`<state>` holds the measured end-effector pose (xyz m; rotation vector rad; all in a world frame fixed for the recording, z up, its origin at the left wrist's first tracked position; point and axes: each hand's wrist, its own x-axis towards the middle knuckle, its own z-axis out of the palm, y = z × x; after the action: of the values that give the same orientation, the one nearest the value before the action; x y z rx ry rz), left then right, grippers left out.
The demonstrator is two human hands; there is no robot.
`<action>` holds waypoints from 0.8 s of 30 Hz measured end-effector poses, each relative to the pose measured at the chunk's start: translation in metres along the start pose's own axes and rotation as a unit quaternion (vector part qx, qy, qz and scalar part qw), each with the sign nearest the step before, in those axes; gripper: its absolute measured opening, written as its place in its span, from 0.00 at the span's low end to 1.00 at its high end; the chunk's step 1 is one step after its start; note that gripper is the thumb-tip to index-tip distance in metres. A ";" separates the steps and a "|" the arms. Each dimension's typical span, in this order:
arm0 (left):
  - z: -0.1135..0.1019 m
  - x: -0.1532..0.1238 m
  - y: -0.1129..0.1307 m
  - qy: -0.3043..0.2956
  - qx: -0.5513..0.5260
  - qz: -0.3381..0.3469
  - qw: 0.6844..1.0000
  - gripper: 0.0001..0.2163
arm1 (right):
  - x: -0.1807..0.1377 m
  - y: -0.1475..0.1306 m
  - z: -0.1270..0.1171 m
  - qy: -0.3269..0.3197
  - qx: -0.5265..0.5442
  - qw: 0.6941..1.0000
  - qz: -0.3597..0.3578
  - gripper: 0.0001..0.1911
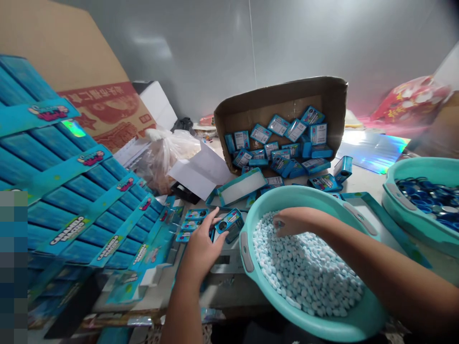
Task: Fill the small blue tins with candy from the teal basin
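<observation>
A grey wall (201, 38) stands behind the cluttered tabletop (362, 181), which carries a teal basin (311, 330). The right hand (291, 221) reaches into it, fingers curled — whether that grip holds anything, I cannot tell. Just left of the basin, the left hand (205, 251) holds a blue box (231, 220) between thumb and fingers — printed face visible, long axis slanting up rightward, far end protruding past the grip. Pale pellets (315, 274) fill the basin.

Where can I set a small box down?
The tabletop between the shiny sheet, the rightmost basin and the rightmost small box looks bare. Around the left hand it is crowded: small packs on one side, the basin of pale pieces on the other.
</observation>
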<state>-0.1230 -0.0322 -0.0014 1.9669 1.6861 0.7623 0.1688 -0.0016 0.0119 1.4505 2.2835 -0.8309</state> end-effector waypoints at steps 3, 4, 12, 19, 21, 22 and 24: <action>0.001 -0.001 -0.005 0.041 -0.020 0.004 0.999 0.30 | 0.000 0.000 -0.001 -0.001 -0.001 1.000 0.000 0.19; 0.000 -0.001 -0.006 0.049 -0.021 0.009 0.999 0.30 | 0.000 0.000 -0.001 -0.001 -0.001 1.000 0.001 0.19; -0.019 0.000 -0.016 0.052 -0.055 -0.012 0.997 0.29 | 0.002 0.003 0.002 0.002 0.004 1.000 0.002 0.19; -0.022 -0.007 -0.018 0.141 -0.029 0.057 0.988 0.19 | 0.001 0.002 0.002 0.005 0.000 1.000 0.001 0.17; -0.024 -0.008 -0.017 0.157 -0.009 0.080 0.984 0.17 | -0.001 0.001 0.001 0.004 -0.001 1.000 0.001 0.16; -0.025 -0.009 -0.017 0.164 0.004 0.087 0.983 0.16 | -0.001 0.001 0.001 0.004 -0.001 1.000 0.001 0.16; -0.027 -0.010 -0.016 0.175 0.030 0.099 0.979 0.15 | -0.002 0.001 0.001 0.005 -0.001 1.000 -0.002 0.16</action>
<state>-0.1538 -0.0401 0.0069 2.1629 1.7358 1.2048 0.1704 -0.0030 0.0122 1.4536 2.2934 -0.8250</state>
